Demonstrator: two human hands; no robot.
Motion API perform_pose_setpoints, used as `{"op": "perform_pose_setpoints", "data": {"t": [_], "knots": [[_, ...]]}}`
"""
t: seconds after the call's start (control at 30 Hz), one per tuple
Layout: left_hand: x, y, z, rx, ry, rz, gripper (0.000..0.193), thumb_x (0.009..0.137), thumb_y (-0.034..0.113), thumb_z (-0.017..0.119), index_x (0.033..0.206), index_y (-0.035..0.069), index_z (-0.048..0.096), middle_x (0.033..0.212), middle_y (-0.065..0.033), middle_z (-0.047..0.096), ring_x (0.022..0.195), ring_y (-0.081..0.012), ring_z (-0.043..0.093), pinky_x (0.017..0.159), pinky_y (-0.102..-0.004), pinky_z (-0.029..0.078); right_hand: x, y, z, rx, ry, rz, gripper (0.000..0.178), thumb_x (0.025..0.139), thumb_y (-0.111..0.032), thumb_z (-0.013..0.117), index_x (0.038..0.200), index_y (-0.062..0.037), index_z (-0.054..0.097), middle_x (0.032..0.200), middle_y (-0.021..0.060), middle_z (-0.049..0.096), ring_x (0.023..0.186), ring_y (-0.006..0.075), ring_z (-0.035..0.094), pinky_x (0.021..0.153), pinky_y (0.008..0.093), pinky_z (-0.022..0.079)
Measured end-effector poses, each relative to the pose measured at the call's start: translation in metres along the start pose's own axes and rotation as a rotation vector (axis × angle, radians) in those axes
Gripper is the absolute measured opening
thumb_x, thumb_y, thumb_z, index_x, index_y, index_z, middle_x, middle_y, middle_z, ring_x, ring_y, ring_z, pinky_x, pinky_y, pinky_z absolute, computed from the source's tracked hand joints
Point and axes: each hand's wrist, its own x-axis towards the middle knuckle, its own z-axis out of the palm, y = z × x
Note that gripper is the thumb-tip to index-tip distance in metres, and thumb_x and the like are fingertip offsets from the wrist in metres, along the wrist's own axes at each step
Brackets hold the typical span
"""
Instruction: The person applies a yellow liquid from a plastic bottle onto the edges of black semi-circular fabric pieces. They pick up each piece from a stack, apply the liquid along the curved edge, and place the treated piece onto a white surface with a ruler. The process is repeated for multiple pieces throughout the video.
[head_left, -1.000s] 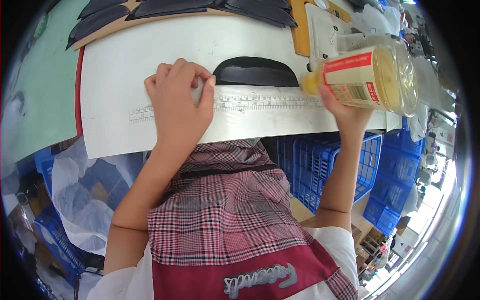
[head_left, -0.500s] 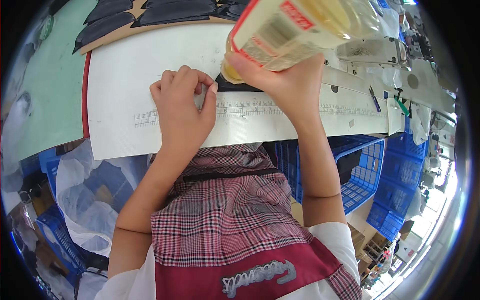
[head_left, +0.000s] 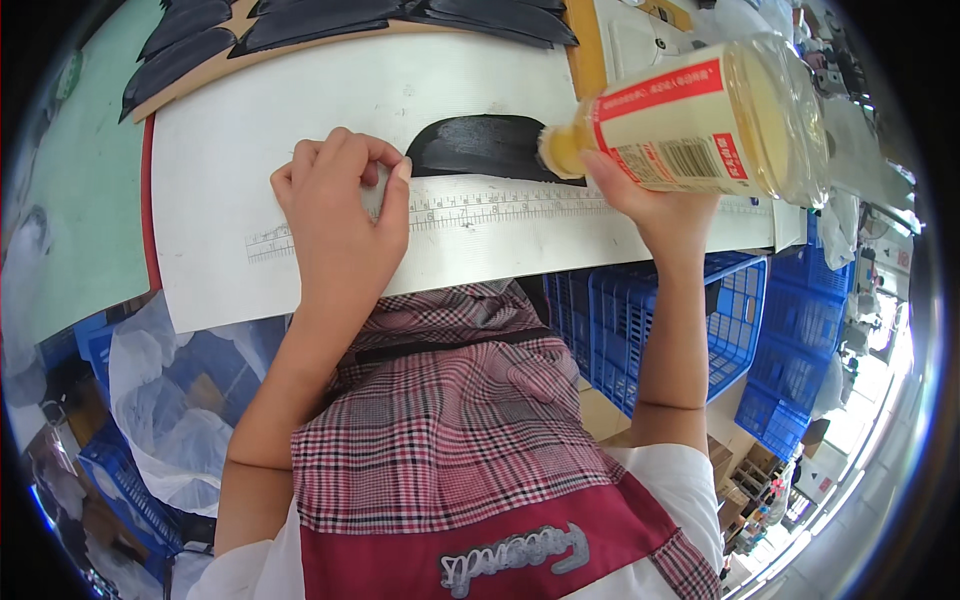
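A black, half-moon-shaped flat piece [head_left: 480,146] lies on the white table, its surface partly shiny. My left hand [head_left: 345,205] pinches the piece's left tip between thumb and forefinger. In my right hand [head_left: 660,205] is a clear plastic bottle [head_left: 690,125] of yellowish liquid with a red and cream label. The bottle is tilted nearly flat, its yellow-coated neck end pointing left and resting at the right end of the black piece. My fingers on the bottle's far side are hidden.
Behind, several similar black pieces [head_left: 330,22] lie on a brown board [head_left: 215,70]. A printed ruler scale [head_left: 480,211] runs along the white table [head_left: 240,130]. A green surface [head_left: 85,190] adjoins at left. Blue crates [head_left: 735,325] and a plastic-lined bin [head_left: 165,400] stand below the edge.
My right hand has moved the bottle rightward along the black piece and tipped it flatter, uncovering most of the piece. My left hand keeps its pinch, slightly farther left in view.
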Motion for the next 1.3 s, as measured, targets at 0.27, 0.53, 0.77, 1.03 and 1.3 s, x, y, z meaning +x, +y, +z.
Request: {"op": "perform_pose_setpoints", "data": {"t": [0.27, 0.53, 0.77, 1.03, 1.3], "knots": [[0.001, 0.003, -0.003, 0.016, -0.046, -0.010, 0.005, 0.075, 0.010, 0.060, 0.077, 0.008, 0.056, 0.069, 0.0012, 0.048, 0.073, -0.0145, 0.044, 0.079, -0.0301, 0.028, -0.026, 0.030, -0.049, 0.216, 0.236, 0.252, 0.044, 0.059, -0.018, 0.082, 0.091, 0.0004, 0.058, 0.085, 0.0060, 0.062, 0.074, 0.0134, 0.059, 0.066, 0.0247, 0.049], [0.000, 0.003, -0.004, 0.021, -0.059, -0.020, 0.003, 0.076, 0.009, 0.059, 0.077, 0.007, 0.057, 0.071, 0.0002, 0.051, 0.074, -0.0156, 0.044, 0.079, -0.0305, 0.029, -0.026, 0.040, -0.028, 0.131, 0.187, 0.110, 0.042, 0.062, -0.017, 0.078, 0.094, 0.0005, 0.057, 0.087, 0.0067, 0.060, 0.074, 0.0126, 0.058, 0.063, 0.0255, 0.048], [0.004, 0.002, -0.017, -0.169, -0.110, -0.135, 0.011, 0.080, 0.012, 0.056, 0.088, 0.005, 0.061, 0.081, -0.0050, 0.057, 0.081, -0.0212, 0.047, 0.078, -0.0346, 0.034, -0.043, 0.058, -0.047, 0.888, 0.312, 0.373, 0.068, 0.075, -0.053, 0.054, 0.117, 0.0000, 0.046, 0.097, 0.0156, 0.057, 0.087, 0.0230, 0.056, 0.044, 0.0204, 0.044], [0.010, 0.020, -0.003, 0.155, -0.080, 0.215, 0.026, 0.081, 0.017, 0.056, 0.101, 0.001, 0.061, 0.093, -0.0098, 0.055, 0.088, -0.0262, 0.047, 0.078, -0.0368, 0.035, -0.047, 0.056, -0.003, 1.067, 0.280, 0.388, 0.076, 0.074, -0.060, 0.053, 0.116, 0.0032, 0.045, 0.099, 0.0185, 0.052, 0.078, 0.0172, 0.054, 0.040, 0.0162, 0.038], [0.012, 0.027, -0.004, 0.245, -0.037, 0.278, 0.023, 0.080, 0.016, 0.058, 0.098, 0.002, 0.062, 0.092, -0.0083, 0.056, 0.089, -0.0258, 0.048, 0.077, -0.0372, 0.035, -0.052, 0.064, -0.004, 1.237, 0.225, 0.366, 0.075, 0.074, -0.056, 0.058, 0.118, 0.0027, 0.044, 0.109, 0.0114, 0.049, 0.094, 0.0244, 0.050, 0.041, 0.0176, 0.041]]}}
